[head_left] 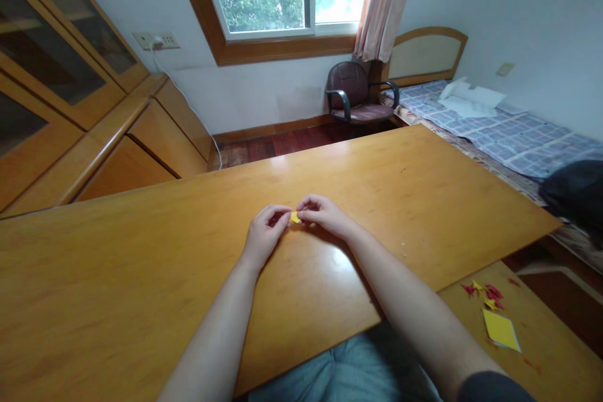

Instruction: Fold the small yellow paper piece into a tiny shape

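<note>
A small folded piece of yellow paper is pinched between my two hands, just above the wooden table. My left hand grips its left side between thumb and fingertips. On its right side, the thumb and fingers of my right hand are closed. The fingertips cover parts of the paper, and its exact folded shape is too small to make out.
At the lower right, a lower wooden surface bears a stack of yellow square paper and several small red and yellow folded paper pieces. Beyond the table stand an armchair, a bed and a wooden cabinet.
</note>
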{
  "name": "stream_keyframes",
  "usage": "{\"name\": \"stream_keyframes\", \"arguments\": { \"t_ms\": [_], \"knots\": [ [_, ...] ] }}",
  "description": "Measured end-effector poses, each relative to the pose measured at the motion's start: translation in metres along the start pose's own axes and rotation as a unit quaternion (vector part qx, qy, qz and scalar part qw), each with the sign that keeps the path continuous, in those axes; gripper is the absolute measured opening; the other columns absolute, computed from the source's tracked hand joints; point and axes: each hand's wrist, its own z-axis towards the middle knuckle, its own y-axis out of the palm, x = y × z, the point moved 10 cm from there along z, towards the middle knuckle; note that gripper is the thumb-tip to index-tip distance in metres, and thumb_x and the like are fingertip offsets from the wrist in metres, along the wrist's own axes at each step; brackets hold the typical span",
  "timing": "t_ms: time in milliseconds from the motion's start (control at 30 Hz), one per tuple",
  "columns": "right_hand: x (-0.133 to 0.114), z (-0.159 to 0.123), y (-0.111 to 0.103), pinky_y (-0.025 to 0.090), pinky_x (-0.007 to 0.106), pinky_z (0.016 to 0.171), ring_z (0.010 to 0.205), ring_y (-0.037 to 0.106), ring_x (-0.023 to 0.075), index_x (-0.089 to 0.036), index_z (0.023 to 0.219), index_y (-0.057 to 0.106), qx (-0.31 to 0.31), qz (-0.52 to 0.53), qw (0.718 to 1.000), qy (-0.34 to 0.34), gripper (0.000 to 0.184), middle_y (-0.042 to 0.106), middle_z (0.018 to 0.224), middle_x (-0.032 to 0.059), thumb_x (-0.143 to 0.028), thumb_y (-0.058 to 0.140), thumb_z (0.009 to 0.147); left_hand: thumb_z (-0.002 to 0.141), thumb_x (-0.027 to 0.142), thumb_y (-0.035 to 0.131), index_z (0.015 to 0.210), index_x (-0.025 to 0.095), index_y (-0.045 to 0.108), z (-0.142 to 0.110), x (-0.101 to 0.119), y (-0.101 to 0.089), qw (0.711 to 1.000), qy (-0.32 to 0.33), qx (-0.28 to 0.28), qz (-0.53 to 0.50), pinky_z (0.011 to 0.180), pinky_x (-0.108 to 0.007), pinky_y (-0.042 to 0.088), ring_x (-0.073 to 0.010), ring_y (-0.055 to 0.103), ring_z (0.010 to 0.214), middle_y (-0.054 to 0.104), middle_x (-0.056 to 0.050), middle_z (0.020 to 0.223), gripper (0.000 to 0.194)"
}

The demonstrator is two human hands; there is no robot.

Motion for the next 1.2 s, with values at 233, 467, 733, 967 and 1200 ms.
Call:
{"name": "stream_keyframes", "arguments": {
  "t_ms": [233, 467, 733, 967, 1200],
  "knots": [
    [0.001, 0.003, -0.005, 0.041, 0.021, 0.054, 0.057, 0.057, 0.0094, -0.016, 0.085, 0.063, 0.012, 0.056, 0.998, 0.003, 0.025, 0.064, 0.067, -0.0032, -0.03, 0.076, 0.068, 0.09, 0.029, 0.063, 0.096, 0.023, 0.071, -0.004, 0.024, 0.005, 0.996, 0.077, -0.031, 0.042, 0.075, -0.027, 0.052, -0.0155, 0.065, 0.082, 0.068, -0.003, 0.091, 0.012],
    [-0.001, 0.003, -0.004, 0.047, 0.023, 0.062, 0.065, 0.06, 0.0105, -0.016, 0.091, 0.066, 0.012, 0.022, 0.999, -0.021, 0.026, 0.066, 0.072, -0.0006, -0.035, 0.074, 0.075, 0.09, 0.033, 0.063, 0.093, 0.022, 0.071, -0.002, 0.02, 0.001, 0.996, 0.067, -0.005, 0.063, 0.074, -0.027, 0.051, -0.016, 0.064, 0.081, 0.069, -0.002, 0.088, 0.014],
    [-0.03, -0.004, -0.003, 0.052, 0.028, 0.076, 0.085, 0.065, 0.0153, -0.018, 0.089, 0.073, 0.026, -0.12, 0.978, -0.169, 0.021, 0.069, 0.094, 0.0044, -0.036, 0.074, 0.08, 0.088, 0.034, 0.066, 0.092, 0.021, 0.071, 0.0, 0.014, -0.008, 0.998, 0.033, 0.027, 0.041, 0.074, -0.027, 0.05, -0.0164, 0.065, 0.082, 0.07, -0.003, 0.089, 0.015],
    [-0.035, -0.004, -0.002, 0.05, 0.029, 0.078, 0.084, 0.064, 0.016, -0.018, 0.09, 0.075, 0.029, -0.195, 0.96, -0.197, 0.015, 0.071, 0.089, 0.0045, -0.032, 0.071, 0.085, 0.086, 0.034, 0.067, 0.092, 0.021, 0.071, 0.001, 0.008, -0.007, 0.999, 0.022, 0.027, 0.012, 0.074, -0.027, 0.05, -0.0167, 0.065, 0.083, 0.069, -0.003, 0.09, 0.015],
    [-0.042, -0.012, 0.007, 0.048, 0.026, 0.072, 0.076, 0.064, 0.014, -0.018, 0.088, 0.074, 0.032, -0.291, 0.926, -0.239, 0.014, 0.071, 0.081, 0.0035, -0.028, 0.065, 0.09, 0.086, 0.034, 0.067, 0.091, 0.021, 0.071, 0.0, 0.004, -0.004, 1.0, 0.021, 0.02, 0.006, 0.073, -0.027, 0.05, -0.0166, 0.064, 0.08, 0.068, -0.003, 0.088, 0.015]
  ]
}}
